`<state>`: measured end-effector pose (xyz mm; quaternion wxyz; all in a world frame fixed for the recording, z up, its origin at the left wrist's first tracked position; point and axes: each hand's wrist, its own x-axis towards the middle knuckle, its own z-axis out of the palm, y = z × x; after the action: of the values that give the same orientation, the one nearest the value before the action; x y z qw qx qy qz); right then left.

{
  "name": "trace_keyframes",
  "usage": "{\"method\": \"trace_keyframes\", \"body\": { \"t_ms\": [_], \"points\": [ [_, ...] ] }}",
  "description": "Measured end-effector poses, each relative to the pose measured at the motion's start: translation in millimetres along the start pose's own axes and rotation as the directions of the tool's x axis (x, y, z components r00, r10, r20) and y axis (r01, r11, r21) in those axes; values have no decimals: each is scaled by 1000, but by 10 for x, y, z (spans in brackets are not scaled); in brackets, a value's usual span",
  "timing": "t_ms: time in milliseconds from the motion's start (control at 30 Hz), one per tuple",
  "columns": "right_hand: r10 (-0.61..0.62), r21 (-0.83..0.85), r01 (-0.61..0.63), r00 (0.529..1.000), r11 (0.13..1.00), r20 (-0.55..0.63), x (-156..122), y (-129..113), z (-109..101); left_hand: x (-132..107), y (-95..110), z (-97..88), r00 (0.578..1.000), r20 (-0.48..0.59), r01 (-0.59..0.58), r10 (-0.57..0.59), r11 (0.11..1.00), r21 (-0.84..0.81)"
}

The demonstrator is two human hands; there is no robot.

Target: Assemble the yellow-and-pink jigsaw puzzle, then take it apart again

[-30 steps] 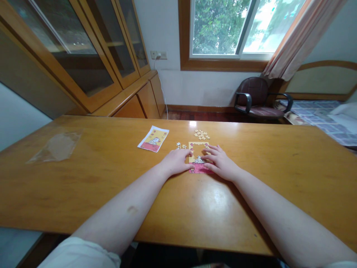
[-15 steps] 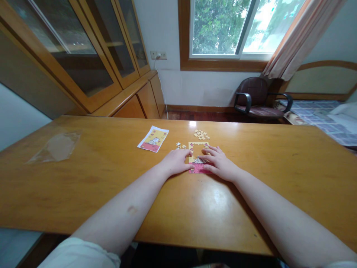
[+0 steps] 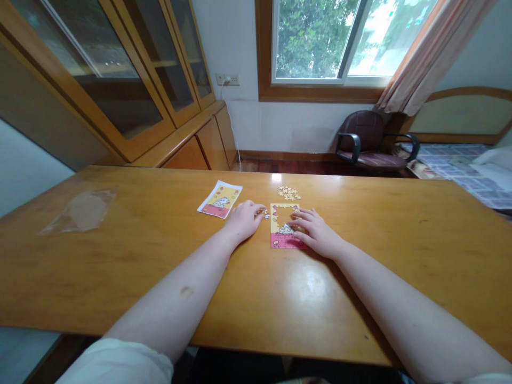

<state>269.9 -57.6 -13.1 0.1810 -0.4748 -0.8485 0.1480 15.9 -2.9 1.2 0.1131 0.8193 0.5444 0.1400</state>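
A partly filled jigsaw puzzle (image 3: pixel 279 240), yellow above and pink below with a white cartoon figure, lies on the table with a gap in its upper middle. My right hand (image 3: pixel 317 233) is open, fingers spread over the puzzle's right side. Left of the puzzle, my left hand (image 3: pixel 245 220) is over a few loose white-and-yellow jigsaw pieces (image 3: pixel 266 214), fingers bent together at the tips. Whatever they pinch is too small to make out, and part of that small group is hidden under the hand.
Beyond the puzzle sits a pile of yellowish jigsaw pieces (image 3: pixel 288 193). A reference picture sheet (image 3: pixel 220 200) lies close behind my left hand. Clear plastic wrap (image 3: pixel 82 210) rests at the table's left. Behind the wooden table (image 3: pixel 160 213) stand a cabinet and an armchair (image 3: pixel 366 138).
My left hand has moved left, off the puzzle's left edge and onto the loose pieces beside it. The right hand stays nearly in place on the puzzle.
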Motion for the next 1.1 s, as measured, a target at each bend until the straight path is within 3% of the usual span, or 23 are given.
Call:
{"method": "trace_keyframes", "body": {
  "t_ms": [500,767,1100],
  "points": [
    [-8,19,8,1000,1000,3,-1,12,5,14,-34,37,999,4,44,-44,993,107],
    [-8,33,8,1000,999,-5,0,11,4,27,-25,51,998,-14,57,-56,995,79],
    [-14,36,14,1000,999,-6,7,21,2,-12,12,-65,993,95,51,-63,991,126]
  ]
}}
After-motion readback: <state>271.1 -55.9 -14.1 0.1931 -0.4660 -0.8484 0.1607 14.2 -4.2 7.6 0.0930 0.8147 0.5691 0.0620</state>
